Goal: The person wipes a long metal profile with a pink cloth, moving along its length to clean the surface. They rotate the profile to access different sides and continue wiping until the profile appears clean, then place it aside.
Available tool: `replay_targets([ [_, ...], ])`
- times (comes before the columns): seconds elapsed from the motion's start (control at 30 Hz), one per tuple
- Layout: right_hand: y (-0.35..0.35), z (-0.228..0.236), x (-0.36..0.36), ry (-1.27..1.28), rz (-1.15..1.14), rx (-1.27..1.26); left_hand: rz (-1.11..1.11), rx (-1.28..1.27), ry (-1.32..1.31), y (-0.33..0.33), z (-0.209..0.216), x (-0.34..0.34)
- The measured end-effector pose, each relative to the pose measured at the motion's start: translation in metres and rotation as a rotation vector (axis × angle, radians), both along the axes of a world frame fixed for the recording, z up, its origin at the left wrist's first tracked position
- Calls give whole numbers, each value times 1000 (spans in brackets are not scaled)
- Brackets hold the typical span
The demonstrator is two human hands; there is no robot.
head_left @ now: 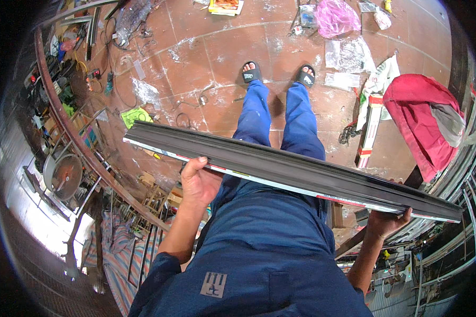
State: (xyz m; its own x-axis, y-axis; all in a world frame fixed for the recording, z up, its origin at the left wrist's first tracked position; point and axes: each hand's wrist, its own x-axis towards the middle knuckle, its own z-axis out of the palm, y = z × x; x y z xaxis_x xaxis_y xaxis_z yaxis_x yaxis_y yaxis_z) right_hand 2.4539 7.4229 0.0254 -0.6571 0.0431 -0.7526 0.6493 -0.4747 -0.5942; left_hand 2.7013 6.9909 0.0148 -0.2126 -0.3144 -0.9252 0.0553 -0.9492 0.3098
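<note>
On tiled floor [230,50] at left, crumpled green packet [135,117]; long dark profile [280,168] slants across the body, left hand [200,184] with fingers holding its near edge, right hand [384,224] with fingers holding toward its right end; red cloth [419,119] farther right

The single fisheye view looked steeply down from head height, close above the shirt [264,232] and hands [201,182], farther from the tiled floor [230,50], straight edges bowing toward its rim.
</note>
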Motion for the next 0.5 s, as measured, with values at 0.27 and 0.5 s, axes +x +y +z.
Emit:
replay_targets([
  [0.27, -3, -4, 11, 41, -57, 76, -47, -40, 106, -4, 3, -9],
  [0.5, 25, -22, 16, 124, -189, 29, -88, -77, -28, -8, 12, -14],
])
